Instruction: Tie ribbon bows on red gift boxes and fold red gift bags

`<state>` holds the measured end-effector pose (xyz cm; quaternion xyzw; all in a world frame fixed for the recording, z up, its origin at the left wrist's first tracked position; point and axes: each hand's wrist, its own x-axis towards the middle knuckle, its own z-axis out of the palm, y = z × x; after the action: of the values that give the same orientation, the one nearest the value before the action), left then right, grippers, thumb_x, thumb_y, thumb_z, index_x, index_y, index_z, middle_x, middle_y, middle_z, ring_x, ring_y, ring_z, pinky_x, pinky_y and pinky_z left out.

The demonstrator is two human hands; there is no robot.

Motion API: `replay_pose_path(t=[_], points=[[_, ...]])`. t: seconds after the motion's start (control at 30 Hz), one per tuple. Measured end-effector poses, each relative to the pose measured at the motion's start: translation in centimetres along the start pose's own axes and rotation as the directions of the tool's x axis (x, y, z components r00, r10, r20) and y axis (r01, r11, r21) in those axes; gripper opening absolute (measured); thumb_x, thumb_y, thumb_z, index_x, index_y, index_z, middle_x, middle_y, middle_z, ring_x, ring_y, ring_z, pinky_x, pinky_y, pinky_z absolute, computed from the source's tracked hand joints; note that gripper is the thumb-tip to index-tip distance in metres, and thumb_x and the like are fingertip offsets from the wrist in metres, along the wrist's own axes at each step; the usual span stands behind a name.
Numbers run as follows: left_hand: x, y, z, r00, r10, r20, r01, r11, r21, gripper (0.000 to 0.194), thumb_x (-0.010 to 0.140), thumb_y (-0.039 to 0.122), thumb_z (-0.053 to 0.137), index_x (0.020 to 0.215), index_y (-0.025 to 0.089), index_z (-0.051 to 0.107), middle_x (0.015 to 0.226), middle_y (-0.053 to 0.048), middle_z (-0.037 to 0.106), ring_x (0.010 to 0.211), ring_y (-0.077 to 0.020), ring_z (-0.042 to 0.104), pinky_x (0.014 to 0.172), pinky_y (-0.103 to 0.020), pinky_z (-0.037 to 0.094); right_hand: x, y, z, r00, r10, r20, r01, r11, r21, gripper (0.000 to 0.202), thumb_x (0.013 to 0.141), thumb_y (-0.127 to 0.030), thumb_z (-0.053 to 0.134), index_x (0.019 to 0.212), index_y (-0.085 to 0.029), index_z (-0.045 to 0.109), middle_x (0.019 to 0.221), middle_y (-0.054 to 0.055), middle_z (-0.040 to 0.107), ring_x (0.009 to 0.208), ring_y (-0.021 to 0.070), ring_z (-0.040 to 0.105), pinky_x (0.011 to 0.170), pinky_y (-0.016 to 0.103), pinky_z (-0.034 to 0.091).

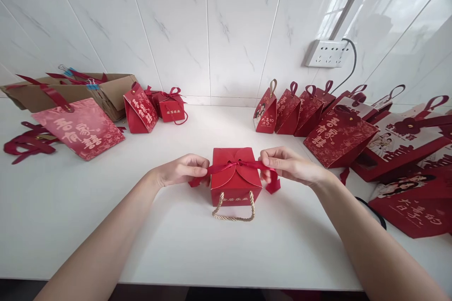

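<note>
A red gift box (236, 193) with petal-shaped top flaps stands upright on the white table (169, 244), in front of me. Across its top runs a red ribbon (223, 166), threaded through the holes where the flaps meet and crossed at the middle. On the box's left, my left hand (185, 169) pinches one end of the ribbon. My right hand (284, 163) pinches the other end at the right side, its loose tail hanging below the fingers. A twisted beige rope handle (233, 218) droops from the box's near face.
Several red gift boxes (341, 136) with ribbon loops line the right side. At left are a flat red box (79, 127), a ribbon pile (30, 143), a cardboard carton (116, 85) and small finished boxes (172, 107). A power strip (326, 53) is on the tiled wall.
</note>
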<state>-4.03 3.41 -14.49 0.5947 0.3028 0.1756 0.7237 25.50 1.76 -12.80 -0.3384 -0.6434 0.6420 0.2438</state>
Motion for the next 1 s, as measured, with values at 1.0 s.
replay_pose_path(t=[1.0], points=[[-3.1,0.4,-3.0,0.944,0.328,0.02,-0.312,0.914,-0.258,0.057,0.076,0.038,0.069,0.048,0.02,0.022,0.017,0.011,0.013,0.012,-0.0063,0.016,0.024,-0.019,0.012,-1.2,0.4,-2.4,0.99,-0.1,-0.1,0.124,0.954,0.272,0.039,0.079,-0.04,0.069,0.053,-0.017,0.05,0.047,-0.006,0.039,0.047,0.0082,0.041,0.058,0.027,0.038]])
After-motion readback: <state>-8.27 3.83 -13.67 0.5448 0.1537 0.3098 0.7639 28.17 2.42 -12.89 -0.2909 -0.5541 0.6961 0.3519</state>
